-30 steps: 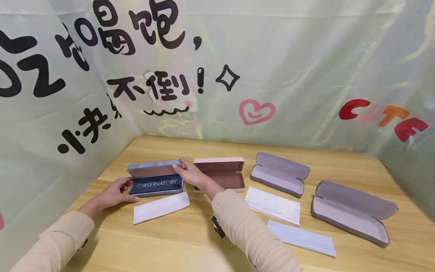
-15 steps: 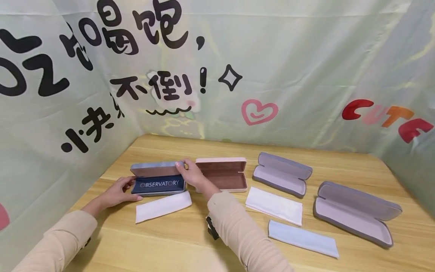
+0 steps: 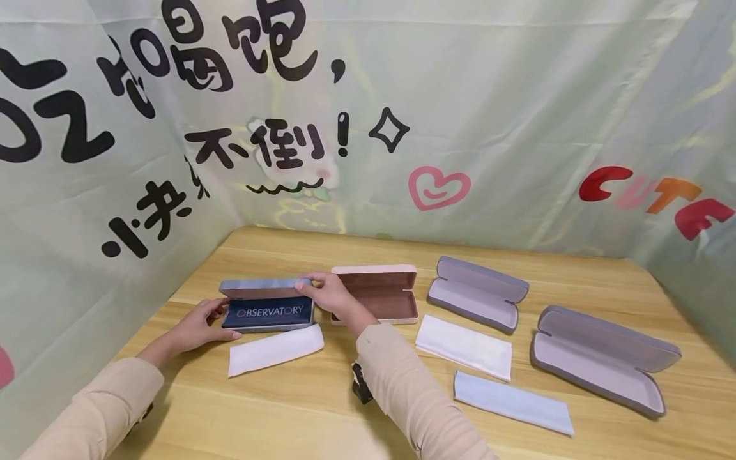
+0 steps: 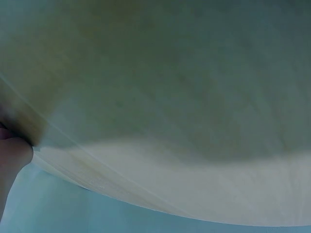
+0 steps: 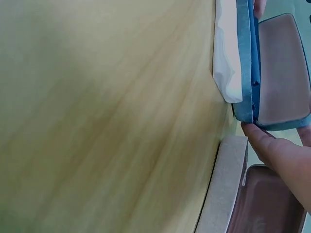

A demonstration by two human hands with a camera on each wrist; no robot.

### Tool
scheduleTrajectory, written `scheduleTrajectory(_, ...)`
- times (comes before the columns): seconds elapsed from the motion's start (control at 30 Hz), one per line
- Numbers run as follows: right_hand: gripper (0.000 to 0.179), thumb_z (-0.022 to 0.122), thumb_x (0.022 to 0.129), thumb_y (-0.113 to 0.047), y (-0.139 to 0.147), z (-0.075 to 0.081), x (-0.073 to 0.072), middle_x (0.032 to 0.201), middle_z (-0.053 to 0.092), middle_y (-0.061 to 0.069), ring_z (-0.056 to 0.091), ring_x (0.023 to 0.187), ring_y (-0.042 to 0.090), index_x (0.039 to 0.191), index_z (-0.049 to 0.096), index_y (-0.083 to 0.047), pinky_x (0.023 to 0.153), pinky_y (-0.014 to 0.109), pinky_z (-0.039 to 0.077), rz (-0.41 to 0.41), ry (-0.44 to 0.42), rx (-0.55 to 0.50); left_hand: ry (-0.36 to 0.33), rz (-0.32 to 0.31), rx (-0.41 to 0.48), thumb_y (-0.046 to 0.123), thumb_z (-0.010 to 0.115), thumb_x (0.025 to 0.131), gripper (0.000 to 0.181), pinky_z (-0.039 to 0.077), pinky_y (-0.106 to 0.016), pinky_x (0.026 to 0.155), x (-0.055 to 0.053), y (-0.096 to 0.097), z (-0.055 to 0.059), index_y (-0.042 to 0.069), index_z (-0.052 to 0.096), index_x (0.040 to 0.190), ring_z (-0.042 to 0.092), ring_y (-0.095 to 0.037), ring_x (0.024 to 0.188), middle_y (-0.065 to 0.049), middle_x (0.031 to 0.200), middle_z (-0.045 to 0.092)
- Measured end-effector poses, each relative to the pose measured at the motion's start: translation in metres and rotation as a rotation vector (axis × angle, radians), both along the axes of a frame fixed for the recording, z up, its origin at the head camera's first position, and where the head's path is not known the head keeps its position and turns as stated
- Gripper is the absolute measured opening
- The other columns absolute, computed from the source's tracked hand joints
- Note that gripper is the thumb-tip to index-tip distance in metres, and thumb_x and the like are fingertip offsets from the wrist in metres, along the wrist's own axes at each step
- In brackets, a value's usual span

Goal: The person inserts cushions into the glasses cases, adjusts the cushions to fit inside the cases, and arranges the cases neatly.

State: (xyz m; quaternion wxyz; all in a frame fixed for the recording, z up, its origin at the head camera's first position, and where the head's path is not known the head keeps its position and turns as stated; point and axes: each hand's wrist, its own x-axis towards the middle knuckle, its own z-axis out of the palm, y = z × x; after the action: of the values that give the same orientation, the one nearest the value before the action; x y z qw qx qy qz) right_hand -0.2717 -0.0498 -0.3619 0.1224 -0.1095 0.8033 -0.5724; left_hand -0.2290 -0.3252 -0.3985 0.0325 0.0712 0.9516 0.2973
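Note:
A blue glasses case with its lid raised part way stands at the left of the table, holding a dark blue cloth lettered "OBSERVATORY". My left hand grips the left end of its base, thumb along the front corner. At the other end, my right hand holds the lid, thumb on its front edge and the other fingers behind. From the right wrist view, the lid tilts away from the base, with the right hand at the corner. A folded white cloth lies just in front of the case.
A pink glasses case stands open beside my right hand. Two open grey-purple cases, one behind the other, stand to the right. Another white cloth and a light blue cloth lie before them. Printed fabric encloses the table.
The blue case's lid has come down a little, with my right hand following it. My left hand stays at the case's left end. The view has shifted slightly.

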Motion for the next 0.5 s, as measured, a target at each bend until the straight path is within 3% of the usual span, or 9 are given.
scheduleTrajectory(0.17, 0.032, 0.063, 0.088, -0.027, 0.004, -0.001, -0.002, 0.124, 0.059, 0.009, 0.052, 0.119, 0.023, 0.118, 0.065, -0.015, 0.092, 0.033, 0.046, 0.042, 0.039, 0.034, 0.016, -0.006, 0.015, 0.035, 0.078, 0.072, 0.087, 0.040, -0.044, 0.086, 0.002, -0.001, -0.001, -0.011, 0.037, 0.134, 0.042, -0.030, 0.097, -0.022, 0.109, 0.045)
scheduleTrajectory(0.2, 0.031, 0.064, 0.088, -0.026, 0.004, -0.001, -0.002, 0.113, 0.063, 0.009, 0.056, 0.109, 0.021, 0.117, 0.066, -0.014, 0.088, 0.031, 0.046, 0.051, 0.036, 0.023, 0.021, -0.009, 0.019, 0.034, 0.078, 0.072, 0.087, 0.040, -0.043, 0.086, 0.002, -0.001, -0.001, -0.011, 0.037, 0.134, 0.042, -0.030, 0.097, -0.022, 0.109, 0.046)
scheduleTrajectory(0.27, 0.029, 0.065, 0.087, -0.023, 0.006, -0.001, -0.002, 0.113, 0.064, 0.007, 0.056, 0.097, 0.013, 0.115, 0.067, -0.012, 0.080, 0.027, 0.044, 0.066, 0.040, 0.010, 0.029, -0.015, 0.026, 0.033, 0.078, 0.072, 0.086, 0.039, -0.042, 0.085, 0.002, -0.001, -0.001, -0.011, 0.037, 0.133, 0.042, -0.029, 0.096, -0.021, 0.109, 0.045)
scheduleTrajectory(0.37, 0.026, 0.064, 0.088, -0.020, 0.008, -0.001, -0.001, 0.116, 0.064, 0.008, 0.042, 0.065, 0.010, 0.106, 0.069, -0.004, 0.070, 0.024, 0.038, 0.098, 0.034, -0.018, 0.030, -0.017, 0.034, 0.032, 0.078, 0.072, 0.086, 0.039, -0.043, 0.085, 0.001, -0.001, -0.001, -0.011, 0.036, 0.134, 0.041, -0.030, 0.097, -0.022, 0.109, 0.045)
scheduleTrajectory(0.5, 0.026, 0.063, 0.088, -0.019, 0.011, -0.001, 0.000, 0.125, 0.059, 0.012, 0.032, 0.057, 0.011, 0.107, 0.069, -0.003, 0.067, 0.023, 0.036, 0.130, 0.022, -0.034, 0.018, -0.011, 0.041, 0.033, 0.078, 0.072, 0.086, 0.039, -0.046, 0.088, 0.002, 0.000, -0.002, -0.010, 0.036, 0.134, 0.042, -0.032, 0.098, -0.024, 0.112, 0.044)
